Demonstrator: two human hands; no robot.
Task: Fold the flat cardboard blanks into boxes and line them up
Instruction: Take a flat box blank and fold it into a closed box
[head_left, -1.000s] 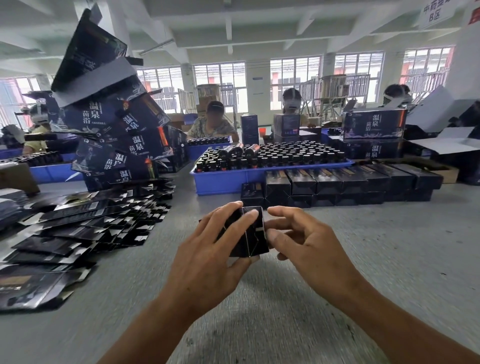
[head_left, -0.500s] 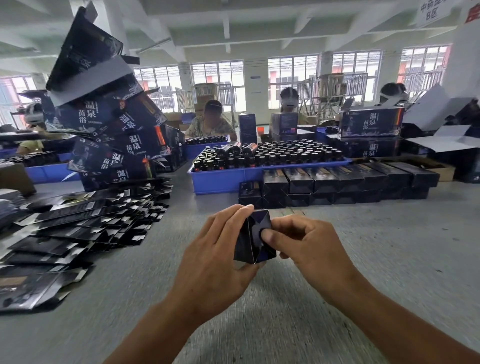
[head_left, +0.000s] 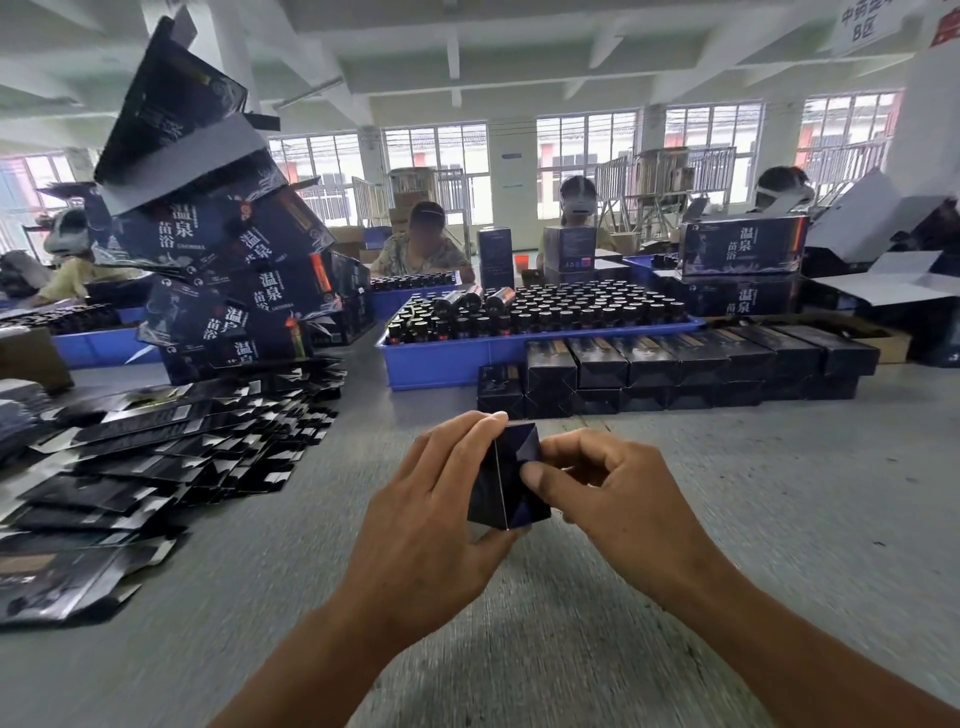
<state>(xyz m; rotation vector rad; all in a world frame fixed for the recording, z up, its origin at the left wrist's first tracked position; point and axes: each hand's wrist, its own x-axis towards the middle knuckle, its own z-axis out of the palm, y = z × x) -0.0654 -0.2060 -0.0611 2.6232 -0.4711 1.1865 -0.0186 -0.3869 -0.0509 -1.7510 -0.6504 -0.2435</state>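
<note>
Both hands meet over the grey table (head_left: 779, 519) around one small dark box (head_left: 501, 483), held up off the surface with a corner edge facing the camera. The left hand (head_left: 431, 525) wraps the box from its left side, fingers curled over the top edge and thumb under the lower corner. The right hand (head_left: 618, 499) closes in from the other side, its thumb pressed against the right face of the box and the remaining fingers curled behind. Beyond the hands, a row of finished boxes (head_left: 675, 364) sits stacked two high, just in front of a blue tray (head_left: 441, 364) packed with dark bottles (head_left: 545, 312). To the left of the left hand, a spread pile of flat blanks (head_left: 156, 457) lies fanned across the table, and behind that pile rises a leaning heap of larger printed cartons (head_left: 218, 260). Other people sit at the table's far side.
</note>
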